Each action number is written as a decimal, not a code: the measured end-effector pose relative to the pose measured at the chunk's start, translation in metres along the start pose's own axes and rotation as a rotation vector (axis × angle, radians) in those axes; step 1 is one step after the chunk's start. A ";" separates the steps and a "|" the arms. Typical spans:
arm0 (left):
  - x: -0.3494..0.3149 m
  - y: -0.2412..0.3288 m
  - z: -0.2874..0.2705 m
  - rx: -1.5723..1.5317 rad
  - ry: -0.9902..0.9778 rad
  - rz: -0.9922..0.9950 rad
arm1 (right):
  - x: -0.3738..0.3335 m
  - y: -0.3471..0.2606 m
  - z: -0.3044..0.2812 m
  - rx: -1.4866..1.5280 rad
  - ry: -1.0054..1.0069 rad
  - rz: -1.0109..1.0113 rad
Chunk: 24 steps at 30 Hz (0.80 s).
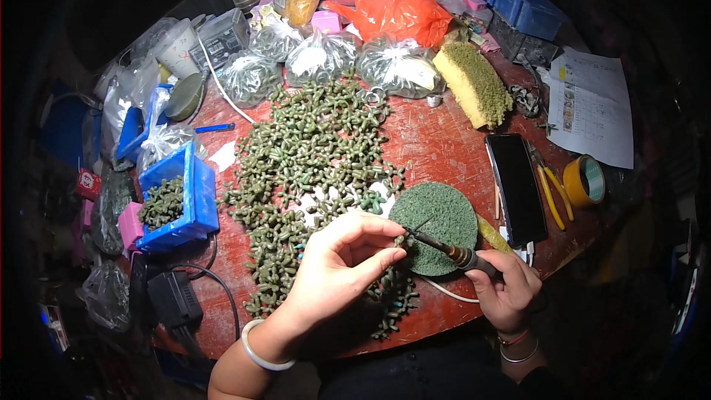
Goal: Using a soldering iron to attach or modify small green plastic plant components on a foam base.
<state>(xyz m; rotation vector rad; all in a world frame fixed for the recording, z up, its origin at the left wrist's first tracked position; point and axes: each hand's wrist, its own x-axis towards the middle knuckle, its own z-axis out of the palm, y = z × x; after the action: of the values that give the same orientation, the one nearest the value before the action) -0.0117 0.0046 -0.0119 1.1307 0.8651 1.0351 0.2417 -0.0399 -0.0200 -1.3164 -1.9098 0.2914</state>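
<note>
My left hand (pixel 344 259) is closed, thumb and forefinger pinching a small dark green wax-like piece (pixel 400 241), mostly hidden by the fingertips. In my right hand (pixel 507 289) is a pen-shaped tool like a soldering iron (pixel 444 249), with a dark grip and a thin dark tip. That tip is close to the piece; whether they touch I cannot tell. Beneath both hands lies a round green textured pad (pixel 444 211). Left of it spreads a large heap of small green knobbly pieces (pixel 318 141), some of it behind my left hand.
On the red table (pixel 422 141) stand a blue bin (pixel 200 200) of green pieces, a black phone (pixel 516 189), yellow-handled pliers (pixel 552 196), a tape roll (pixel 585 180) and a yellow sponge block (pixel 474 85). Clear bags (pixel 322 59) and a red bag (pixel 400 11) line the back. A black adapter (pixel 175 298) sits left.
</note>
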 end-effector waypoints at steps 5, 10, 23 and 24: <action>0.000 -0.001 0.000 0.005 0.003 -0.007 | -0.001 0.004 0.006 0.047 0.044 -0.020; 0.000 -0.002 0.000 0.015 0.001 0.003 | -0.001 0.002 0.005 0.045 0.041 -0.008; -0.001 0.008 -0.002 -0.150 0.010 -0.179 | -0.009 0.006 0.005 0.017 0.197 0.002; 0.000 0.009 -0.003 -0.214 0.010 -0.210 | -0.009 0.006 0.005 0.016 0.198 0.018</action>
<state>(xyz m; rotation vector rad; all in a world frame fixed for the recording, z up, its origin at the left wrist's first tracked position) -0.0168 0.0063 -0.0035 0.8367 0.8405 0.9348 0.2441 -0.0440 -0.0311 -1.3021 -1.7272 0.1779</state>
